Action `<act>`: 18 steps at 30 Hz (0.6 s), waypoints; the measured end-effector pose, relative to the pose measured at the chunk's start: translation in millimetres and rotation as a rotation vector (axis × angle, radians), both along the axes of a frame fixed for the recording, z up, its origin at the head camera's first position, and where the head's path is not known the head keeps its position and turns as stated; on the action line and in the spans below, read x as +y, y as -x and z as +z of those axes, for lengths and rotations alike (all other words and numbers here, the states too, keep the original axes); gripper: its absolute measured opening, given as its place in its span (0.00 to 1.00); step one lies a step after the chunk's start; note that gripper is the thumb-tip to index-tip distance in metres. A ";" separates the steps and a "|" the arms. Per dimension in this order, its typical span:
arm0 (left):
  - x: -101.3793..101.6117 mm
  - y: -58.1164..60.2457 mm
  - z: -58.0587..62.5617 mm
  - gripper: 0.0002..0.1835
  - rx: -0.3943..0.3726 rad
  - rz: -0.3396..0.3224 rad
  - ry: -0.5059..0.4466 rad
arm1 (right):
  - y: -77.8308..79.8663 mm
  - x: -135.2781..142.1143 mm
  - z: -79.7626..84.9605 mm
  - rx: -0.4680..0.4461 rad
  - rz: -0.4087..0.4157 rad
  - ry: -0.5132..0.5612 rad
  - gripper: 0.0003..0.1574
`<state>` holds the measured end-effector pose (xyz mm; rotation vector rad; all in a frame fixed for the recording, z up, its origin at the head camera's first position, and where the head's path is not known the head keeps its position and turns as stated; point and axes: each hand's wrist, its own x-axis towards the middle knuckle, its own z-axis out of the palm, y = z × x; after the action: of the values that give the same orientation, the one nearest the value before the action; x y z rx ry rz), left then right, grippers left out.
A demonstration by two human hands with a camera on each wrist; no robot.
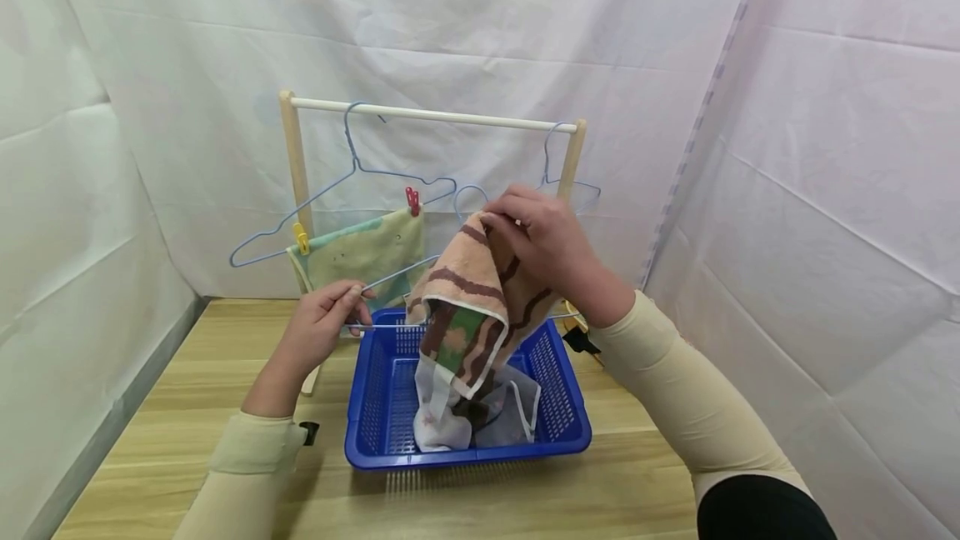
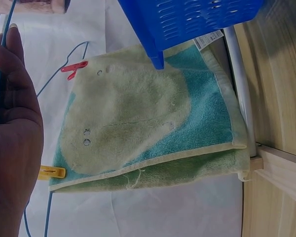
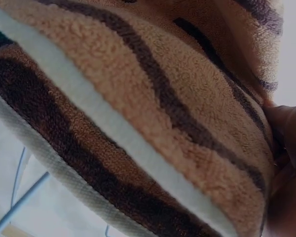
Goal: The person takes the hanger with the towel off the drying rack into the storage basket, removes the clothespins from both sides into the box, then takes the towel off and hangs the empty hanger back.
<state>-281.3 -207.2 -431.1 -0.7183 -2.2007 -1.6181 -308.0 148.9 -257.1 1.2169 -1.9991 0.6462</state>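
My left hand (image 1: 318, 327) holds one end of a light-blue wire hanger (image 1: 393, 275), its hook pointing up toward the rack. With bent fingers, my right hand (image 1: 547, 236) pinches the upper part of a brown-striped towel (image 1: 457, 265), which hangs in folds across the hanger's middle. How the towel meets the hanger's bottom wire is hidden. Below is a blue basket (image 1: 465, 460) with white, sheer-looking cloth (image 1: 442, 423) inside. In the right wrist view the striped towel (image 3: 153, 113) fills most of the picture, the fingers at its right edge.
Behind stands a wooden rack with a white rail (image 1: 450, 116). A hanger (image 1: 330, 186) on it carries a green and yellow towel (image 1: 367, 252), clipped by a red clothespin (image 1: 413, 201) and a yellow clothespin (image 1: 301, 238). Another blue hanger (image 1: 546, 161) hangs at the rail's right end.
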 end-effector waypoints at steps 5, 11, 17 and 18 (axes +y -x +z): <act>0.5 -0.1 -0.7 0.16 0.006 0.003 0.002 | -1.5 3.2 5.8 0.019 0.002 0.026 0.04; 1.0 1.6 -0.7 0.16 0.020 -0.002 -0.001 | -5.2 7.6 13.0 0.024 -0.011 0.047 0.06; 2.1 1.2 -0.3 0.16 0.002 0.007 -0.002 | -8.6 11.6 17.9 0.008 -0.022 0.095 0.07; 2.2 1.1 -0.3 0.16 -0.001 0.007 -0.001 | -8.8 12.4 18.5 0.009 -0.021 0.103 0.06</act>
<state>-282.4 -205.0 -431.3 -0.7085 -2.2001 -1.6161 -299.2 161.3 -238.7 1.1341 -1.9435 0.7232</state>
